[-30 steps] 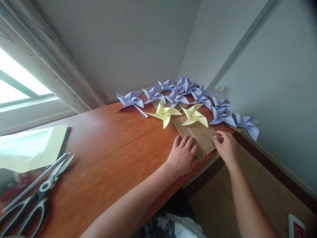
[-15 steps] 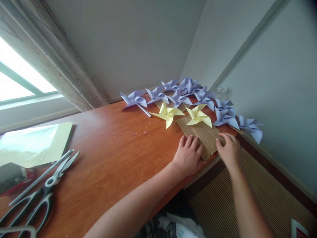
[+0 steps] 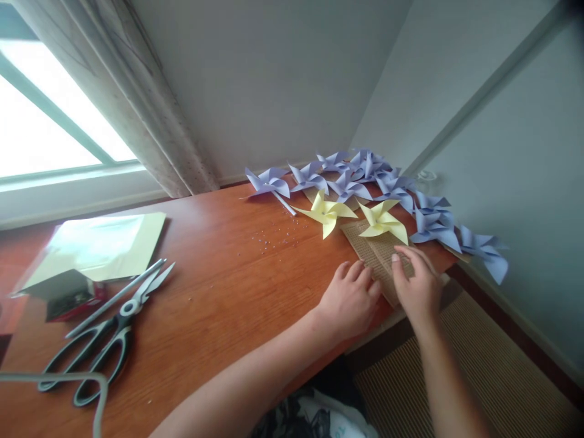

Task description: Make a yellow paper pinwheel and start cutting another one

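A strip of coarse woven burlap point(image 3: 375, 252) lies at the right near edge of the wooden table point(image 3: 219, 292), its long axis running from the table's edge away toward the far corner, where its far end slips under a yellow pinwheel point(image 3: 383, 221). The weave is open and tan, with a ribbed grid (rough beside the smooth paper around it). The left hand point(image 3: 350, 299) rests flat on the table with fingers point(image 3: 360, 274) together and lightly spread, their tips touching the burlap's left edge. The right hand point(image 3: 416, 285) lies palm-down on the strip's near right part, fingers loosely extended and pressing on it, gripping nothing. A second yellow pinwheel point(image 3: 326, 212) sits just left of the first. Lavender pinwheels point(image 3: 396, 188), folded with sharp pointed blades, arc behind them along the wall. Far left lie black-handled scissors point(image 3: 107, 331) and a pale sheet of paper point(image 3: 98, 249); tiny beads point(image 3: 274, 234) speckle the wood.
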A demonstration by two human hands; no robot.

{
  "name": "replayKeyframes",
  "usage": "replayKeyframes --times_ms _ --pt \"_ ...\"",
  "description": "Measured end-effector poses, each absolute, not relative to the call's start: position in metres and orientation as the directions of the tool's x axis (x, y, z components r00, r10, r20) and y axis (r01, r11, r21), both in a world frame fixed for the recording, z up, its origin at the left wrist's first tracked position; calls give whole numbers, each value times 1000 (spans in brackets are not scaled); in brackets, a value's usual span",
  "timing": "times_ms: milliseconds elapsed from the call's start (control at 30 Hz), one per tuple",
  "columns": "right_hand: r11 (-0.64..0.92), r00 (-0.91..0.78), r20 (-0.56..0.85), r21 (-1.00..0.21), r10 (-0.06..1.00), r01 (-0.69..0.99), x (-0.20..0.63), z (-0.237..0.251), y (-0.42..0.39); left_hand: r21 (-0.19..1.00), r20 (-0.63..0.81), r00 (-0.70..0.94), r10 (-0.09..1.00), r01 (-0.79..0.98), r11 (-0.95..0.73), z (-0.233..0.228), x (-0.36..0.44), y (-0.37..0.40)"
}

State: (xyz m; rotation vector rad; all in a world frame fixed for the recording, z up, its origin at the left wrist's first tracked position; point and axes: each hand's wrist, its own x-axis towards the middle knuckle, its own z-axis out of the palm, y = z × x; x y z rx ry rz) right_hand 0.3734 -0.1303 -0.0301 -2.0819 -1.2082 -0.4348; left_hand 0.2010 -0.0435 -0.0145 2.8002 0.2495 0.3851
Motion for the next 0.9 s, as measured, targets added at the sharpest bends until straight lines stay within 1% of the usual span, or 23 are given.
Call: replayKeyframes --times_ms 67,133,200,300,367,467,533,600,733,800,900 --pt "-204 472 534 -484 701 851 336 -23 -113 341 200 949 243 165 -925 -9 180 -36" --pt "-74 392 456 -572 799 817 300 -20 -96 362 159 934 319 245 -900 -7 154 -26" --pt "-2 287 364 -615 886 788 267 -20 -78 386 117 916 383 314 -868 -6 125 -16" --pt "57 190 291 -669 938 741 230 -26 -52 405 97 862 497 422 -811 -7 78 -3" --pt "106 110 265 -683 958 723 211 -31 -37 421 104 802 588 500 -757 -9 48 3" --pt "158 -3 223 -679 975 717 191 -37 -24 489 135 689 712 579 -653 -13 8 11" --pt "182 -66 197 -660 978 729 184 -40 -21 497 172 568 805 655 -569 -17 -16 15" --pt "204 -106 189 -643 976 738 181 -41 -22 506 193 452 871 714 -483 -19 -36 18" --pt "234 -129 205 -650 970 723 185 -42 -26 486 192 330 924 786 -381 -16 -65 24" --pt "242 -135 210 -657 968 714 187 -43 -26 438 204 263 943 837 -328 -10 -76 27" --pt "249 -140 213 -664 967 705 188 -44 -26 319 237 158 959 919 -231 1 -90 33"
